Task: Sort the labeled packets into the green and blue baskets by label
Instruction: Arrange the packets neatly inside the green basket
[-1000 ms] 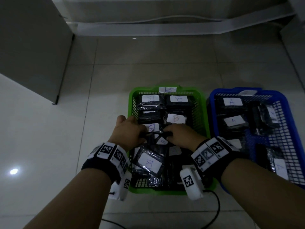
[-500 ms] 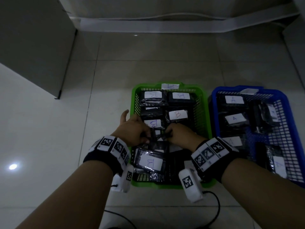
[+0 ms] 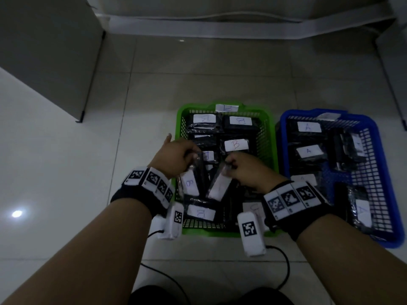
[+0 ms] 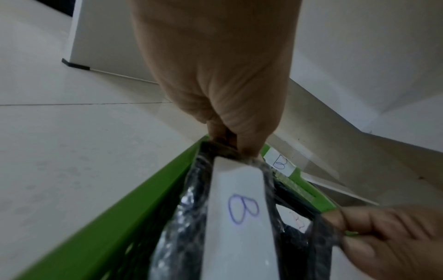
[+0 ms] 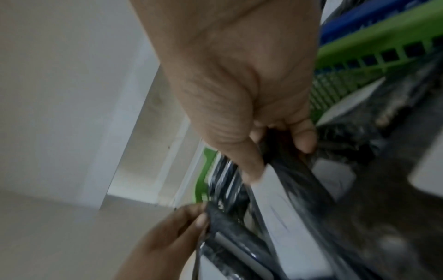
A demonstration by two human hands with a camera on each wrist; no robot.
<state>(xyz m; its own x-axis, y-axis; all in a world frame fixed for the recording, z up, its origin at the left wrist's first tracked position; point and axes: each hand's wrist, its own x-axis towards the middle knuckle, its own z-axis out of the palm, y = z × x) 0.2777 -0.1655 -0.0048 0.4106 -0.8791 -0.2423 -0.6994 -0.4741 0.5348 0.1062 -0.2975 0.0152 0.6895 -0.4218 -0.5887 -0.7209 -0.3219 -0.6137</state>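
Observation:
The green basket [image 3: 178, 128] holds several black packets with white B labels. Beside it on the right, the blue basket [image 3: 391, 175] holds packets labelled A. My left hand [image 3: 192, 156] pinches the top edge of a packet labelled B [image 3: 189, 183], which hangs over the green basket's left side. In the left wrist view that packet [image 4: 239, 217] hangs from my left hand [image 4: 230, 145]. My right hand [image 3: 229, 167] pinches a second packet [image 3: 220, 186], lifted and tilted over the basket's middle. I cannot read the label of this second packet [image 5: 282, 206].
A grey cabinet [image 3: 48, 51] stands at the back left, with a white baseboard [image 3: 220, 27] along the far wall. Pale floor tiles [image 3: 66, 183] lie to the left of the baskets. Black cables [image 3: 284, 267] trail on the floor near my wrists.
Both hands were down among the packets in the green basket. Each has since lifted a packet by its top edge, and the two packets have come apart.

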